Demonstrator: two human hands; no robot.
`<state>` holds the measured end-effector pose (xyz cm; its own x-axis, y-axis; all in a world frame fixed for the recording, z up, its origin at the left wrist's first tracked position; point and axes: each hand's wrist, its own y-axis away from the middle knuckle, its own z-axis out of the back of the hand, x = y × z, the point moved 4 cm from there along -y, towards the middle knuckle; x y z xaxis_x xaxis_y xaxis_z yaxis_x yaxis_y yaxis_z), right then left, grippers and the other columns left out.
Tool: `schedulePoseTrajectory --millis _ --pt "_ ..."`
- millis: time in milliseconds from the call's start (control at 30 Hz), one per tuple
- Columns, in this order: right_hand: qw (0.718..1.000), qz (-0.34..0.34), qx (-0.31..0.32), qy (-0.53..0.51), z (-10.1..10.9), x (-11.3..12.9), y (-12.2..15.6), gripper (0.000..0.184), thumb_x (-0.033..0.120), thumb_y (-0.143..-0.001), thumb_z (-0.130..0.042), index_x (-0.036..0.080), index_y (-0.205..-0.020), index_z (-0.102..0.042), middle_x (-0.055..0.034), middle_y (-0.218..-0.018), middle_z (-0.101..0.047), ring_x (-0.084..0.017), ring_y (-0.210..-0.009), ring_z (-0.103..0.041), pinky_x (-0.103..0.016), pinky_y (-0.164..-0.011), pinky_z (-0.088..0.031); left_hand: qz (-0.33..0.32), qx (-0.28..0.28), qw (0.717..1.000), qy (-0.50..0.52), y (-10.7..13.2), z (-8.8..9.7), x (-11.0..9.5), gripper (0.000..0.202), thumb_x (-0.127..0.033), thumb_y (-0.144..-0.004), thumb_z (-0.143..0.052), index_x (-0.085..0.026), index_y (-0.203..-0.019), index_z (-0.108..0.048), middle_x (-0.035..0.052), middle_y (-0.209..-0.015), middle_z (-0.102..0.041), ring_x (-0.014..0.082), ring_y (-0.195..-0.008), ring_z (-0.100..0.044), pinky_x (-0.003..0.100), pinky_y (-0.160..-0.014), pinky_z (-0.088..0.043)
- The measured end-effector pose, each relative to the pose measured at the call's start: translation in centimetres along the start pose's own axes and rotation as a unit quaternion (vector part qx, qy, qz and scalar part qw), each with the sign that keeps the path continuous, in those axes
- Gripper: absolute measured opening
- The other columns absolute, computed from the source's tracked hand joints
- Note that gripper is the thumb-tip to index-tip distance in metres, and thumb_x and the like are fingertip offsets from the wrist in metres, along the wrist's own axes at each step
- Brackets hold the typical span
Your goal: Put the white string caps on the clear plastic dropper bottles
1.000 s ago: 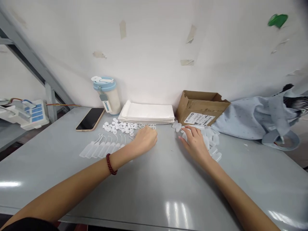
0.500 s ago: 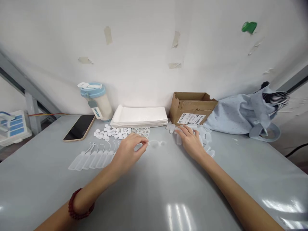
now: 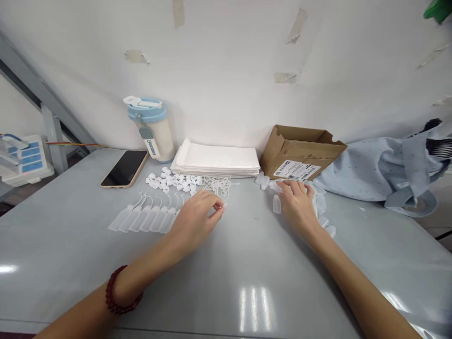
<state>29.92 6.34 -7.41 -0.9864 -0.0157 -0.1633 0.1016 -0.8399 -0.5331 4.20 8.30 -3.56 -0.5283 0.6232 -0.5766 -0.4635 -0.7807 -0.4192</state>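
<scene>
As We Reach Among Translucent Plastic Bottles [image 3: 277, 205]

Where the bottles lie heaped, our right hand [image 3: 299, 207] bends loosely over them; we cannot tell whether it grips one. Our left hand [image 3: 196, 219] nearly closes thumb and forefinger near white looped strings [image 3: 213, 183]; its hold is unclear. Behind the heap, we see an open-topped brown cardboard box [image 3: 309, 151], contents hidden.

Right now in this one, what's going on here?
The person's left hand is half curled near the tangle of white strings; whether it holds anything is unclear. The right hand is at the pile of translucent pieces in front of the cardboard box. A row of corded pieces lies left of the left hand.
</scene>
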Motion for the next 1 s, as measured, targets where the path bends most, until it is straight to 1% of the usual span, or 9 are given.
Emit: schedulePoseTrajectory --millis 67,233,333,433,533,600,700,867,1000 --pt "0.999 0.000 -0.030 -0.044 0.4 0.4 0.0 0.029 0.008 -0.088 -0.040 0.011 -0.110 -0.059 -0.0166 -0.102 -0.063 -0.028 -0.093 -0.055 -0.047 -0.084 -0.038 0.014 0.032 0.999 -0.001 0.0 -0.2 0.2 0.011 -0.013 -0.082 -0.056 -0.018 -0.074 -0.060 -0.0010 -0.073 -0.064 0.0155 -0.073 -0.057 0.027 -0.062 -0.044" --pt "0.980 0.004 -0.059 -0.189 1.4 2.1 0.3 0.026 0.014 -0.089 -0.044 0.016 -0.112 -0.058 -0.0145 -0.102 -0.063 -0.028 -0.096 -0.058 -0.044 -0.081 -0.044 -0.025 -0.006 1.000 0.006 0.1 0.3 -0.1 0.009 -0.012 -0.083 -0.055 -0.019 -0.080 -0.059 -0.0002 -0.082 -0.065 0.0160 -0.082 -0.057 0.028 -0.070 -0.046" --pt "0.959 -0.005 -0.037 -0.282 2.5 3.7 0.5 0.023 0.017 -0.089 -0.049 0.018 -0.110 -0.057 -0.0123 -0.104 -0.062 -0.025 -0.097 -0.060 -0.040 -0.081 -0.048 -0.049 -0.024 0.998 0.015 0.1 0.5 -0.5 0.007 -0.012 -0.084 -0.056 -0.019 -0.083 -0.059 -0.0005 -0.082 -0.065 0.0149 -0.082 -0.058 0.027 -0.071 -0.046" --pt "0.921 -0.019 0.013 -0.388 3.8 5.6 0.9 0.020 0.018 -0.089 -0.052 0.020 -0.108 -0.057 -0.0085 -0.098 -0.064 -0.021 -0.089 -0.063 -0.034 -0.077 -0.051 -0.061 -0.033 0.997 0.023 0.3 0.4 -0.9 0.006 -0.013 -0.085 -0.057 -0.019 -0.083 -0.058 -0.0006 -0.082 -0.065 0.0143 -0.081 -0.059 0.026 -0.070 -0.046" --pt "0.887 -0.021 0.048 -0.459 5.0 7.5 1.4 0.022 0.019 -0.088 -0.054 0.020 -0.110 -0.056 -0.0065 -0.097 -0.065 -0.018 -0.085 -0.063 -0.031 -0.076 -0.053 -0.076 -0.029 0.996 0.025 0.5 0.0 -1.3 0.006 -0.012 -0.085 -0.056 -0.018 -0.083 -0.058 0.0000 -0.082 -0.065 0.0139 -0.079 -0.059 0.025 -0.069 -0.047" --pt "0.871 -0.017 0.061 -0.488 5.4 8.4 1.8 0.025 0.018 -0.088 -0.054 0.021 -0.112 -0.055 -0.0061 -0.099 -0.066 -0.017 -0.086 -0.063 -0.031 -0.076 -0.054 -0.089 -0.025 0.996 0.017 0.8 -0.3 -1.5 0.007 -0.012 -0.085 -0.056 -0.018 -0.084 -0.058 0.0005 -0.082 -0.065 0.0140 -0.078 -0.059 0.025 -0.068 -0.047" --pt "0.857 -0.013 0.069 -0.510 5.6 9.0 2.1 0.026 0.017 -0.088 -0.054 0.021 -0.114 -0.054 -0.0067 -0.102 -0.066 -0.017 -0.087 -0.063 -0.031 -0.078 -0.054 -0.101 -0.023 0.995 0.006 1.1 -0.6 -1.7 0.007 -0.011 -0.086 -0.054 -0.018 -0.085 -0.058 0.0011 -0.082 -0.065 0.0146 -0.078 -0.059 0.026 -0.067 -0.048" --pt "0.850 -0.024 0.072 -0.521 5.4 8.9 2.3 0.028 0.018 -0.088 -0.055 0.021 -0.115 -0.055 -0.0066 -0.102 -0.066 -0.016 -0.087 -0.063 -0.031 -0.079 -0.054 -0.125 -0.016 0.992 0.008 1.4 -0.9 -2.1 0.011 -0.009 -0.088 -0.051 -0.017 -0.092 -0.057 0.0025 -0.086 -0.065 0.0154 -0.081 -0.059 0.028 -0.070 -0.049" --pt "0.844 -0.032 0.082 -0.530 5.3 8.9 2.4 0.034 0.018 -0.088 -0.054 0.023 -0.121 -0.053 -0.0062 -0.105 -0.066 -0.017 -0.089 -0.063 -0.033 -0.080 -0.054 -0.157 0.001 0.988 0.001 1.6 -1.1 -2.5 0.016 -0.007 -0.089 -0.046 -0.017 -0.096 -0.056 0.0049 -0.090 -0.065 0.0170 -0.085 -0.058 0.031 -0.074 -0.050"
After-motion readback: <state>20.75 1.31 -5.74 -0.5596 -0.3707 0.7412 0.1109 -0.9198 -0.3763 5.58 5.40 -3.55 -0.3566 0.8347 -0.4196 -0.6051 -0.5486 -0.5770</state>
